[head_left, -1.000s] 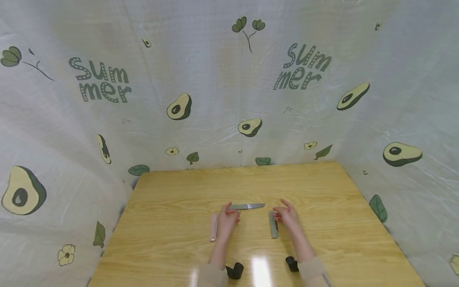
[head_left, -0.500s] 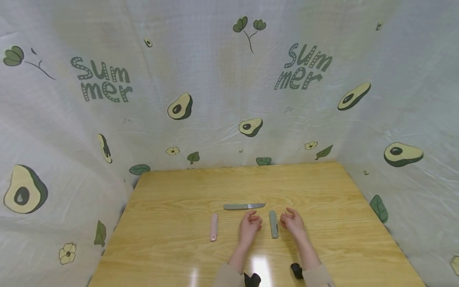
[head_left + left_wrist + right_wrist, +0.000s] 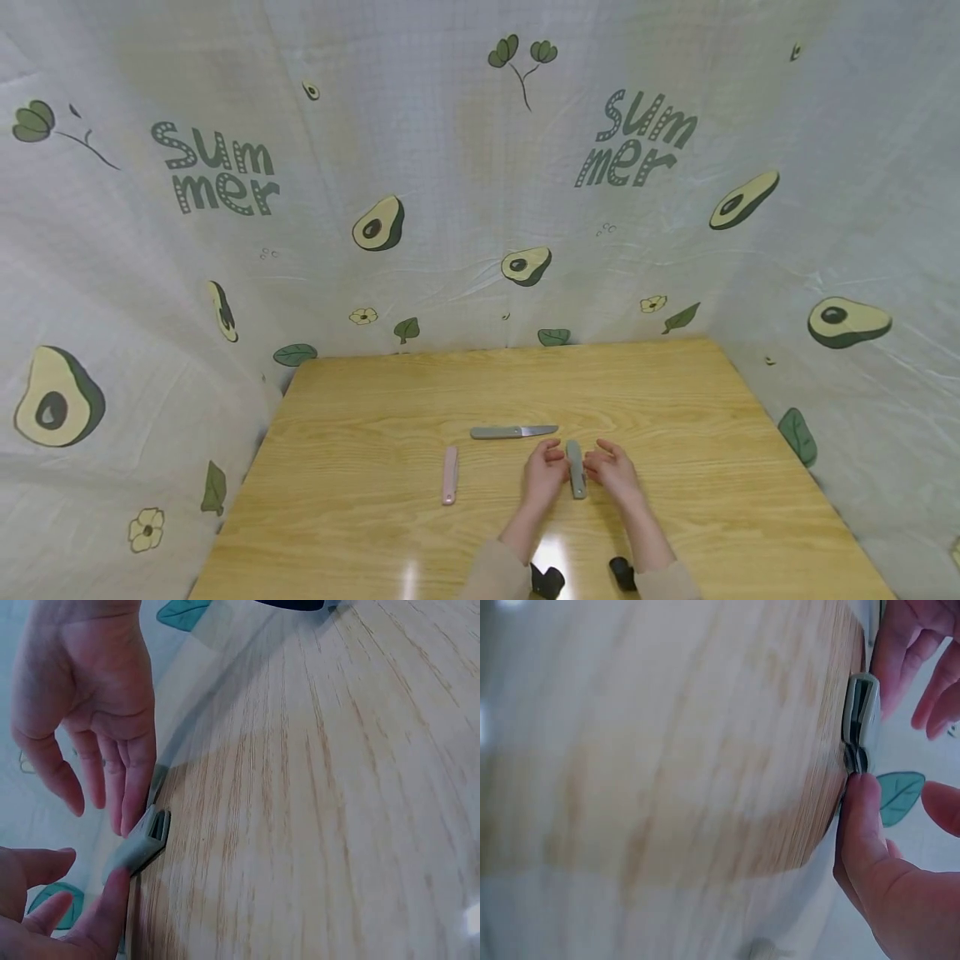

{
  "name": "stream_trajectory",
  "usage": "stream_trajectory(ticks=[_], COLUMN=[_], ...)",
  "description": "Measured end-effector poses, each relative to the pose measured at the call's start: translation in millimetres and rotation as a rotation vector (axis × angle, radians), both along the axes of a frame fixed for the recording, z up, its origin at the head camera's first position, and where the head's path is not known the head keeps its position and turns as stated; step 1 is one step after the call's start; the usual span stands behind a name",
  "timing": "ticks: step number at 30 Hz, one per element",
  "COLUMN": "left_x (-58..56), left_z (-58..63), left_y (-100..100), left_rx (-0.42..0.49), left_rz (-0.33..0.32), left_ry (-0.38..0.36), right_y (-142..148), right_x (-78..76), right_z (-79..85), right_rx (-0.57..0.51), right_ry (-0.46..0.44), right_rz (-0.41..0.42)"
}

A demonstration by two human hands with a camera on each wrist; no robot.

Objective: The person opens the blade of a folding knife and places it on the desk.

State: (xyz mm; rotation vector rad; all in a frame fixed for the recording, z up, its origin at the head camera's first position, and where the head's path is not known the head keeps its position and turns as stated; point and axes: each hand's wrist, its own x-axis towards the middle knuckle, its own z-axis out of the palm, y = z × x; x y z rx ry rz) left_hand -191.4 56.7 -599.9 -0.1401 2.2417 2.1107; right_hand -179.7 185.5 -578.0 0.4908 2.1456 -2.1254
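I observe the folded grey knife (image 3: 576,471) lying between left hand (image 3: 545,475) and right hand (image 3: 613,473). Both hands are loosely spread, fingertips (image 3: 863,791) touching its sides.

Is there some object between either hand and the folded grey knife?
No, nothing visible stands in the way. The left hand and right hand are directly beside the folded grey knife; the open knife lies beyond, the pink knife farther left.
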Motion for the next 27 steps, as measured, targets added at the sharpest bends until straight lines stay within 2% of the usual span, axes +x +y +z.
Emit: stream_trajectory(ticks=[7, 16, 21, 27], left_x=[-0.9, -0.5, -1.2, -4.2], left_z=[-2.4, -1.2, -1.6, -0.1], left_y=[3.6, 2.5, 1.4, -1.8], left_rx=[0.009, -0.023, -0.041, -0.01], left_rz=[-0.008, 0.021, 0.01, -0.021], left_ry=[0.001, -0.011, 0.008, 0.005], right_y=[-1.1, -5.5, -6.7, -7.2], right_x=[1.1, 1.9, 0.9, -0.2], right_z=[-1.1, -1.7, -1.1, -2.5], right_rx=[0.024, 0.057, 0.081, 0.059], right_ry=[-0.012, 0.026, 0.023, 0.025], right_rz=[0.004, 0.006, 0.019, 0.029])
